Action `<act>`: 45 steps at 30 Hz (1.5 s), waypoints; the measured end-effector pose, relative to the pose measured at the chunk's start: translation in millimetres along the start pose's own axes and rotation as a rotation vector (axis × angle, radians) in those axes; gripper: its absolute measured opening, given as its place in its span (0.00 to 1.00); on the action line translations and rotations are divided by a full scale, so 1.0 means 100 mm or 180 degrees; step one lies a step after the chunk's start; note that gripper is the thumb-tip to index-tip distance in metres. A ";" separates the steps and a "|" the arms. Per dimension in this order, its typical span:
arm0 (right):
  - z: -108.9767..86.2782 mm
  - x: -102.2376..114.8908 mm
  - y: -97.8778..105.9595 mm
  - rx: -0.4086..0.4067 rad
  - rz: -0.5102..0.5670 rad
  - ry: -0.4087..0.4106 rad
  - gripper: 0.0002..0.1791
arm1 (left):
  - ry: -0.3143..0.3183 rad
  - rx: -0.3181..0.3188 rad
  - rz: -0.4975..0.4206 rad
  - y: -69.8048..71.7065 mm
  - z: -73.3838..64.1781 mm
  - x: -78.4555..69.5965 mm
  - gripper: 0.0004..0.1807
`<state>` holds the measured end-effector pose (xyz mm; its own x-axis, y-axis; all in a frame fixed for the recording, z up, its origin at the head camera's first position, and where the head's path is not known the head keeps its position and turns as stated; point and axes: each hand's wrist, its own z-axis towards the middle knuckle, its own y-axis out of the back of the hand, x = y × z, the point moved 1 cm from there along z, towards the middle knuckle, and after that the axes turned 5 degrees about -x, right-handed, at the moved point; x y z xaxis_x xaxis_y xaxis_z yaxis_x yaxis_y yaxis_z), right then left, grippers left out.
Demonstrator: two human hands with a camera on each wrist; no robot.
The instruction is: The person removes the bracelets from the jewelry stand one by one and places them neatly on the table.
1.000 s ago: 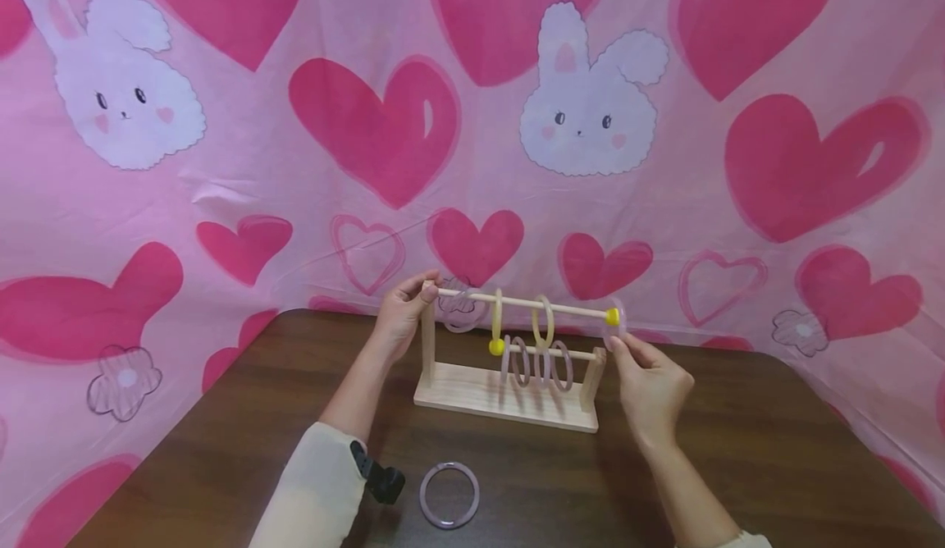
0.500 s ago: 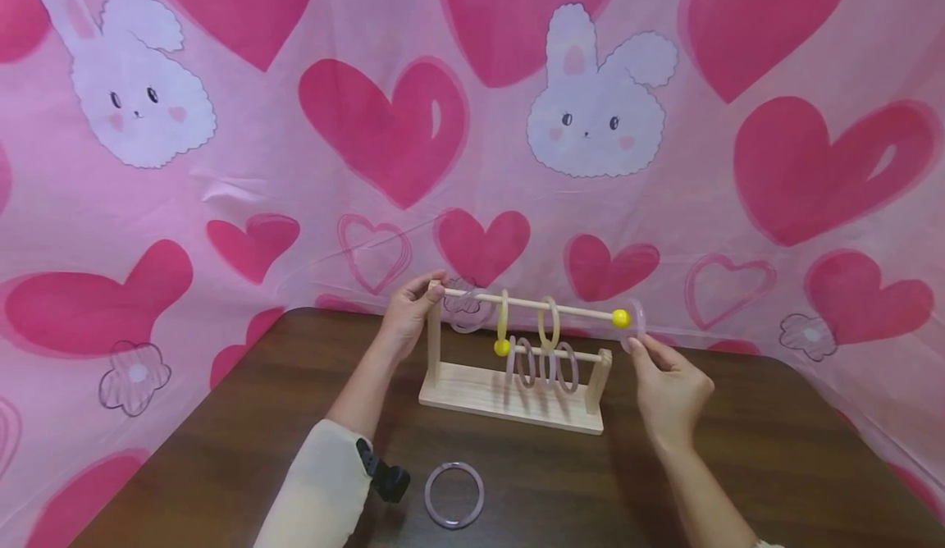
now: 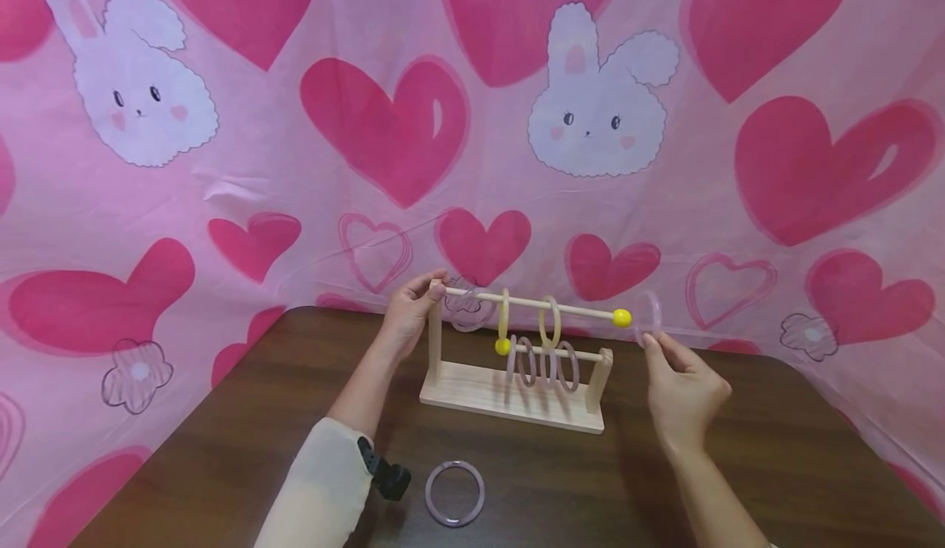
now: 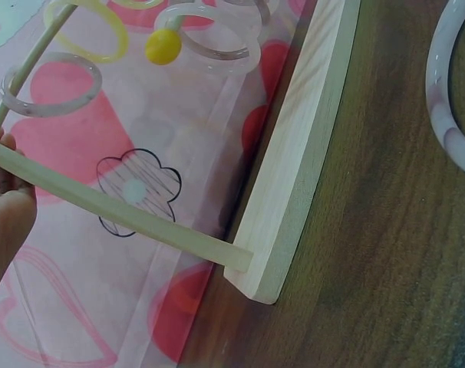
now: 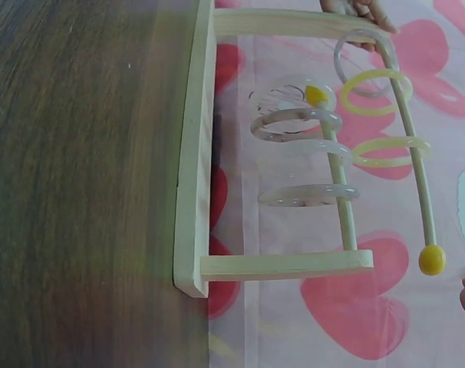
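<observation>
My left hand (image 3: 408, 316) grips the top of the tall post of a wooden bangle stand (image 3: 509, 401), thumb at the joint with the upper rod. Between thumb and fingers, my right hand (image 3: 687, 396) pinches a pale translucent bangle (image 3: 658, 310). That bangle is apart from the yellow ball (image 3: 623, 318) on the upper rod's free end, just right of it. On the upper rod hang a pale bangle (image 5: 340, 65) and two yellow bangles (image 5: 390, 142). Several lilac and greyish bangles (image 5: 309, 196) hang on the lower rod. In the right wrist view, only right fingertips show.
A lilac bangle (image 3: 454, 522) lies flat on the dark wooden table (image 3: 295, 449), in front of the stand. A black wrist camera (image 3: 385, 474) sits on my left sleeve, near that bangle. Behind the table hangs a pink cloth (image 3: 487, 187) with hearts and rabbits.
My right hand has moved right with the pale bangle, from beside the yellow ball to a visible gap. My left hand keeps its hold on the post. The head view has shifted slightly.
</observation>
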<state>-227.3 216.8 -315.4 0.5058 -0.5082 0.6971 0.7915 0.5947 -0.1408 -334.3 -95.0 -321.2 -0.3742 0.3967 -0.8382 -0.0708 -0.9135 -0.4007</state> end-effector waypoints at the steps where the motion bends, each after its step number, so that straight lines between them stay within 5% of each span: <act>1: 0.00 0.01 0.00 -0.0006 0.0013 0.0001 0.07 | -0.0001 0.0000 -0.0001 0.00 0.00 0.00 0.20; 15: -0.02 0.02 0.02 -0.0013 0.0031 0.0064 0.09 | -0.0004 0.0038 -0.0011 0.01 0.01 0.01 0.24; 34: -0.15 0.08 -0.02 0.0512 0.0655 -0.0177 0.09 | -0.0010 0.0053 -0.0112 0.01 0.01 0.02 0.24; 41: -0.18 0.11 -0.04 0.0671 0.1345 -0.0627 0.08 | -0.0028 0.0068 -0.0158 0.02 0.01 0.03 0.22; 45: -0.20 -0.31 -0.09 0.0950 0.1648 -0.0937 0.11 | -0.0036 0.0075 -0.0165 0.02 0.01 0.03 0.21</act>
<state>-243.1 215.1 -350.0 0.6469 0.0556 0.7605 0.3211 0.8848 -0.3378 -336.8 -96.0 -324.2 -0.3798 0.4426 -0.8123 -0.1121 -0.8937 -0.4344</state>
